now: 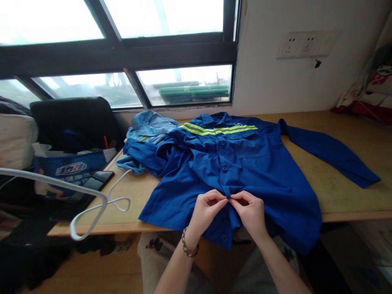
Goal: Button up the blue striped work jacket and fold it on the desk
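A blue work shirt [245, 171] with a yellow-green reflective band across its chest lies face up, collar toward the window. My left hand [210, 207] pinches one side of its front placket between thumb and fingertips. Right beside it, my right hand [249, 210] pinches the other side, and the fingertips of both hands almost meet. The cloth is raised where they grip it; any button there is hidden by my fingers. Two buttons show higher on the placket and one near the hem, which hangs past the table edge. One sleeve stretches out to the right; the other is bunched at the left.
Light blue clothing [150, 126] is heaped at the left on the wooden table [346, 200]. A white cable [92, 190] loops over the left edge near a dark phone [102, 176]. A blue bag [69, 167] stands beyond. Behind are the window [183, 53] and wall sockets [308, 44].
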Tool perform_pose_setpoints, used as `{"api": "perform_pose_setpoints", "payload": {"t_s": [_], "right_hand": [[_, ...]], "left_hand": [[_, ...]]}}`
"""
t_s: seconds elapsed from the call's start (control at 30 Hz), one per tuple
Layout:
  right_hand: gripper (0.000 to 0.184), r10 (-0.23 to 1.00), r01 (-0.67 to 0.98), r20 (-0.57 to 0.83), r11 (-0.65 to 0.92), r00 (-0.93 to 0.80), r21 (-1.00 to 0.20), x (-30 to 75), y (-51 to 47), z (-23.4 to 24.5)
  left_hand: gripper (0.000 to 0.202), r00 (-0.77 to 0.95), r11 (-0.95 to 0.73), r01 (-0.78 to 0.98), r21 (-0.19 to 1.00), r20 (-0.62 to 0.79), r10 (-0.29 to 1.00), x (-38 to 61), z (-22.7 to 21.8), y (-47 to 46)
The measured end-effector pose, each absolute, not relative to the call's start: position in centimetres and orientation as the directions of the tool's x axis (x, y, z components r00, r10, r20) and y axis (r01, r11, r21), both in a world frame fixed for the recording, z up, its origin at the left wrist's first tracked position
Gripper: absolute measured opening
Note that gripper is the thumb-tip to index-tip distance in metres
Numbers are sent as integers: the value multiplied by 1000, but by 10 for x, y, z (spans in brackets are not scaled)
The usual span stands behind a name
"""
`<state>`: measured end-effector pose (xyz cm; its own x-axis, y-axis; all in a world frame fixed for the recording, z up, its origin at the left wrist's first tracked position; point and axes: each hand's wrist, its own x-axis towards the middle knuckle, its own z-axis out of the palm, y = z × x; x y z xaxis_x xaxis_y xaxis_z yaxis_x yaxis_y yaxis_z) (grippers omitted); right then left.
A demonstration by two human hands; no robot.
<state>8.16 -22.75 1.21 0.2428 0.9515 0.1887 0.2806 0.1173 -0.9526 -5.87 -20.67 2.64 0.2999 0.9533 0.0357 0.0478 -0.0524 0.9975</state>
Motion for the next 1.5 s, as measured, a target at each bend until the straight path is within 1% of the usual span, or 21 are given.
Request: {"api": "perform_pose_setpoints", "payload": {"t_s": [0.1, 0.2, 0.27, 0.43, 0.53, 0.63, 0.73, 0.83, 0.9, 0.97, 1.07, 1.13, 1.3, 1.4, 1.5], "right_hand": [[12, 970, 131, 91, 63, 226, -989, 86, -224, 10], [11, 973, 110, 120, 100, 195, -989, 88, -223, 9], [10, 966, 151, 172, 144, 193, -978, 87, -225, 11], [10, 943, 300, 303, 253, 137, -920, 81, -231, 20], [11, 939, 371, 319, 254, 126, -893, 79, -231, 21], [10, 932, 470, 342, 252, 116, -846, 77, -231, 17], [14, 914, 582, 392, 264, 104, -769, 76, -234, 11], [16, 905, 644, 410, 248, 112, -724, 74, -237, 7], [15, 910, 628, 379, 197, 169, -753, 74, -237, 6], [14, 913, 571, 330, 142, 240, -809, 74, -235, 6], [12, 922, 516, 289, 123, 256, -848, 76, -233, 7], [9, 925, 509, 299, 145, 235, -848, 76, -234, 6], [8, 908, 511, 328, 159, 259, -845, 72, -241, 2], [9, 897, 508, 331, 147, 293, -849, 68, -244, 3], [12, 895, 524, 340, 148, 290, -839, 64, -243, 4]], "left_hand": [[21, 305, -101, 57, 993, 79, 949, -57, 28, -208], [19, 330, -127, 54, 990, 102, 938, -58, 28, -208], [15, 323, -154, 57, 986, 128, 938, -58, 26, -208], [12, 210, -251, 125, 960, 221, 952, -56, 21, -211], [8, 179, -270, 201, 942, 235, 955, -52, 19, -214], [1, 137, -237, 265, 935, 207, 969, -49, 17, -216], [3, 156, -250, 321, 913, 209, 965, -47, 16, -216], [9, 197, -292, 320, 901, 238, 951, -47, 18, -216], [12, 215, -287, 279, 917, 231, 949, -48, 20, -216], [12, 228, -239, 227, 944, 187, 955, -48, 19, -216], [7, 229, -165, 206, 964, 117, 966, -48, 16, -217], [5, 214, -174, 257, 951, 119, 969, -47, 13, -217], [6, 212, -289, 439, 851, 214, 954, -44, 9, -219], [7, 219, -310, 486, 817, 229, 948, -44, 10, -220], [6, 243, -329, 535, 778, 231, 942, -43, 12, -220]]}}
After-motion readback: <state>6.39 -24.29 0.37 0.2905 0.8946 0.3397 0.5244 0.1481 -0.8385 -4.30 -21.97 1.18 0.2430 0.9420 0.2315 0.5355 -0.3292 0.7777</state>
